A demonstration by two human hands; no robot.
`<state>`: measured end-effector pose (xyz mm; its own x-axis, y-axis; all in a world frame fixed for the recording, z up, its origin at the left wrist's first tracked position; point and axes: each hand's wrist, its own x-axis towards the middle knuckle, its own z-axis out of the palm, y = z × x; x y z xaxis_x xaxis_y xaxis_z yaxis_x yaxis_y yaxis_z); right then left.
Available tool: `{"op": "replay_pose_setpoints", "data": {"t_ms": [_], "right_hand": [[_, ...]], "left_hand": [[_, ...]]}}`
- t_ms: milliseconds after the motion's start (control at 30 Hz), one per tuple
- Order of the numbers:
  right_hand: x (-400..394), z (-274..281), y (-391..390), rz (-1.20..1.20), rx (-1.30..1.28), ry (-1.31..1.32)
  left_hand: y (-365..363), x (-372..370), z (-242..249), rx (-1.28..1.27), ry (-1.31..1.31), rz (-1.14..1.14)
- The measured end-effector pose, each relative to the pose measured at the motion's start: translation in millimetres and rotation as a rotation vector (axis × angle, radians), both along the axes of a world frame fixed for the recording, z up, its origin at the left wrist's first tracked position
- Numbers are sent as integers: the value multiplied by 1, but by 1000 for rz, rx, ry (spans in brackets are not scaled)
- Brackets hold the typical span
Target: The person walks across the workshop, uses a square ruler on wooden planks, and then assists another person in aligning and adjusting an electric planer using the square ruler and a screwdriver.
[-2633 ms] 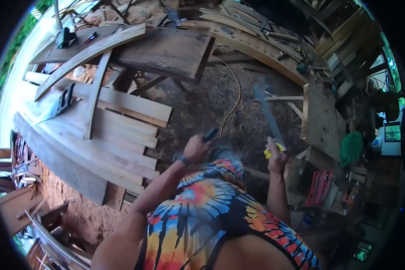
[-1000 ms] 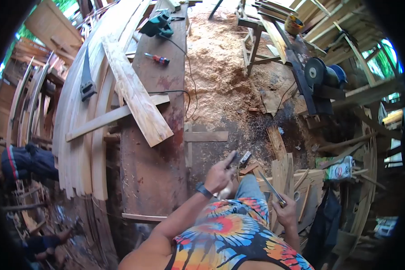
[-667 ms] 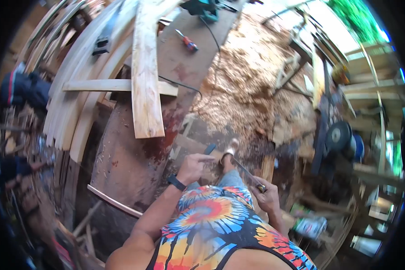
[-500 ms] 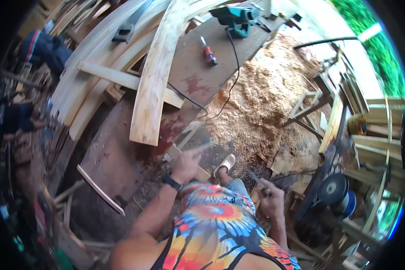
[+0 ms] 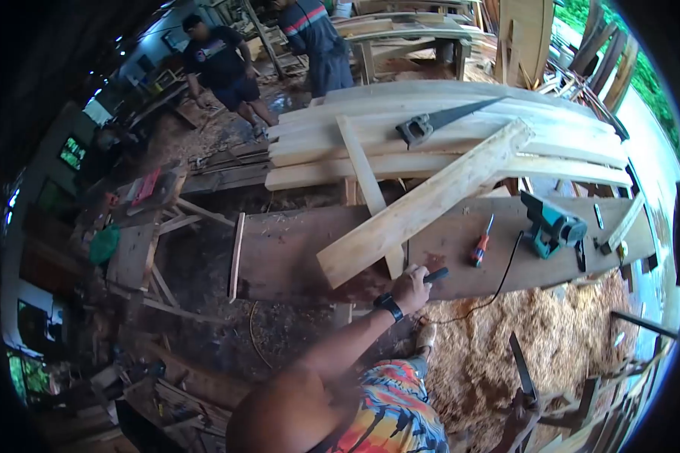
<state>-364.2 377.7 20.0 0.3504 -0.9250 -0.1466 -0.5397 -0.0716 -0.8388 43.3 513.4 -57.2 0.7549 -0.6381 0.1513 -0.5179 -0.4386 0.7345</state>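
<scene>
My left hand, with a dark watch on the wrist, is closed around a short dark bar at the near edge of the brown workbench. Low at the right, my right hand is closed on a long, flat, dark-bladed tool that points up over the wood shavings. Just beyond my left hand, a wooden board lies aslant over a thinner crosspiece. On the bench to its right are a red-and-blue screwdriver and a teal corded power tool.
A handsaw rests on long pale planks behind the bench. Shavings cover the floor at the right. Two people stand at the back. A narrow strip lies across the bench's left end.
My view has swung up and left, bringing the people and the far planks into sight. My left hand is now beside the bench edge; the bladed tool stays in my right hand.
</scene>
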Motion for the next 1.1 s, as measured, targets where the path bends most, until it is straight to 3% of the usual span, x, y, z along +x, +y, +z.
{"op": "replay_pose_setpoints", "data": {"t_ms": [67, 133, 233, 367, 400, 467, 667, 800, 933, 967, 1033, 1100], "right_hand": [[7, 2, -36, -86, -37, 2], [-5, -1, -89, 19, 6, -132], [11, 24, -140, -52, -23, -188], [55, 47, -189, -69, 3, -324], [66, 52, -202, -61, 13, -361], [86, 60, -225, -29, 33, -434], [124, 78, -284, 77, 191, -654], [131, 78, -338, 228, 486, -872], [135, 2, -466, 901, -302, 186], [160, 28, -429, 692, 52, -340], [190, 51, -398, 586, 62, -681], [206, 66, -393, 660, 140, -642]], "left_hand": [[-24, 10, -27, 15, -41, 31], [-42, 14, -18, -34, -54, 61], [-80, 27, -69, -7, -102, 204], [-108, 42, -51, 116, 29, 208], [-128, 52, -123, -12, 0, 328], [-141, 63, -140, 75, 175, 291], [-148, 52, -163, 111, -202, 464], [-131, 37, -88, 232, -187, 491], [-125, 14, 14, 141, -147, 599], [-128, 10, 23, 67, -177, 636], [-143, -1, 45, -116, -235, 715], [-165, -21, 111, -233, -22, 660]]}}
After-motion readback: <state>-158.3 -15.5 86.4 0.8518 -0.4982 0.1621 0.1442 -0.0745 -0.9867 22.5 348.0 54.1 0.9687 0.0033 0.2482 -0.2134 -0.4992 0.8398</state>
